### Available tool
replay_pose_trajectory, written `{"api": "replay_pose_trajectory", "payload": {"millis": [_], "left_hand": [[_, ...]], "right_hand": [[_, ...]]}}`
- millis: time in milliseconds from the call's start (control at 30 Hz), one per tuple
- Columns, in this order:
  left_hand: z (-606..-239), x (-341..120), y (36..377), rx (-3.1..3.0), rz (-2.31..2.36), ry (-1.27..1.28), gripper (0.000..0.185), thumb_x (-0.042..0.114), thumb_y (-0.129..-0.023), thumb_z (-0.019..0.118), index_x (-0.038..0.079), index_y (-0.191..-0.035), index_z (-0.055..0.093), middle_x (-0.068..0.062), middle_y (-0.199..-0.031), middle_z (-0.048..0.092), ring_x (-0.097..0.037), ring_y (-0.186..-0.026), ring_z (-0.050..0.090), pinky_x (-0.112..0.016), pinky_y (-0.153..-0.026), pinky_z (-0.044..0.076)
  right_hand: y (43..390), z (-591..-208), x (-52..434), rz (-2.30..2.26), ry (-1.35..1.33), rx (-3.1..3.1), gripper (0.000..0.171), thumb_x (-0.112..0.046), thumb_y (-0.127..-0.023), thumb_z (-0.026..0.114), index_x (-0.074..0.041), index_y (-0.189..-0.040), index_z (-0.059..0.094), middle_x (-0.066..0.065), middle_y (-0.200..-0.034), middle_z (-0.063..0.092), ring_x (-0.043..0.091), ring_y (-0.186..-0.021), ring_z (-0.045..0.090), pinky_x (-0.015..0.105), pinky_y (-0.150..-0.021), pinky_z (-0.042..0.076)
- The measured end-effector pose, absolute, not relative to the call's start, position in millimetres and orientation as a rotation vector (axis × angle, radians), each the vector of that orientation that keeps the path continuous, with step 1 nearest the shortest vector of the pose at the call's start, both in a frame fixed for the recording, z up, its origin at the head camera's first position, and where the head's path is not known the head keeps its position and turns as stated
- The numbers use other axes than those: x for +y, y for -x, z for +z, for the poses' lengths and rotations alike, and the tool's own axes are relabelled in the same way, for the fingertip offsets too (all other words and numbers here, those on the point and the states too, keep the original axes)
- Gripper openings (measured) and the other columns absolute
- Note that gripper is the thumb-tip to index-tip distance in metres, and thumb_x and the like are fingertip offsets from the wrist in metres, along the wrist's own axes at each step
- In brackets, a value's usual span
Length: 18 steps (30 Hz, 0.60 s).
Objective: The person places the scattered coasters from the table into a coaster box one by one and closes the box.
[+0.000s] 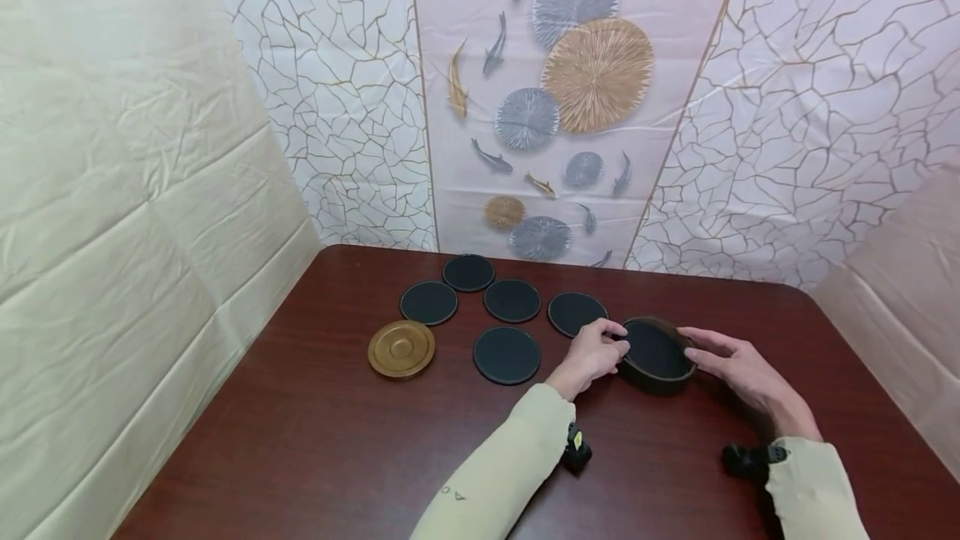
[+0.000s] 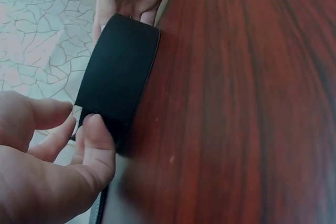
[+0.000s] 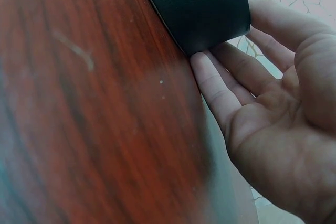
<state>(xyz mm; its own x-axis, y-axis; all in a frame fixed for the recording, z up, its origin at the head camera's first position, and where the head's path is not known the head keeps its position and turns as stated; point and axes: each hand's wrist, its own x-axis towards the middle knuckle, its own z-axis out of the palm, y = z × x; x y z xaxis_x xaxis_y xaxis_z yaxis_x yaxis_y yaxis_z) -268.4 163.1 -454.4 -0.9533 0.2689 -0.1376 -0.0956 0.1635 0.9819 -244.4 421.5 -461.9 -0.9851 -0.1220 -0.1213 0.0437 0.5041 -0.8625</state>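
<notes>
A round black coaster holder [image 1: 658,383] with a brownish inner rim stands on the table at the right, with a black coaster [image 1: 652,348] lying inside. At its left edge my left hand [image 1: 594,355] pinches the rim, thumb against the outer wall in the left wrist view. Opposite, my right hand [image 1: 746,369] touches the holder's right side with fairly straight fingers. The right wrist view shows those fingertips [image 3: 201,62] at the foot of the black wall. Just left of the holder lies another black coaster [image 1: 576,313], close behind my left hand.
Several black coasters lie flat farther left, the nearest coaster [image 1: 507,355] in front of the others. A golden-brown ringed disc [image 1: 401,349] lies at their left end. The dark red wooden table [image 1: 360,448] ends against patterned cloth [image 1: 525,215] at the back.
</notes>
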Motion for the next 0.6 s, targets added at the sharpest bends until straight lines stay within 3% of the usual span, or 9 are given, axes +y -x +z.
{"api": "replay_pose_trajectory", "payload": {"millis": [233, 433, 600], "left_hand": [[-445, 149, 268, 2.145, 1.796, -0.250, 0.013, 0.019, -0.097, 0.061, 0.014, -0.109, 0.063, 0.002, -0.085, 0.061, -0.020, -0.078, 0.061, -0.039, -0.073, 0.055], [-440, 132, 270, 2.134, 1.766, -0.300, 0.016, 0.021, -0.098, 0.061, 0.014, -0.112, 0.063, -0.008, -0.093, 0.065, -0.031, -0.090, 0.065, -0.044, -0.077, 0.056], [-441, 115, 269, 2.175, 1.696, -0.339, 0.015, 0.024, -0.098, 0.062, 0.017, -0.111, 0.063, -0.014, -0.102, 0.067, -0.029, -0.090, 0.066, -0.042, -0.076, 0.056]], "right_hand": [[244, -463, 425, -1.501, 0.079, 2.579, 0.064, -0.038, -0.095, 0.064, -0.009, -0.148, 0.041, -0.010, -0.133, 0.053, -0.015, -0.106, 0.054, 0.017, -0.085, 0.052], [244, -463, 425, -1.525, 0.102, 2.571, 0.063, -0.036, -0.095, 0.064, -0.008, -0.148, 0.041, -0.019, -0.128, 0.053, -0.017, -0.107, 0.053, 0.016, -0.085, 0.051], [244, -463, 423, -1.547, 0.113, 2.551, 0.063, -0.033, -0.096, 0.064, -0.007, -0.148, 0.041, -0.021, -0.126, 0.053, -0.017, -0.107, 0.053, 0.016, -0.085, 0.051]]}}
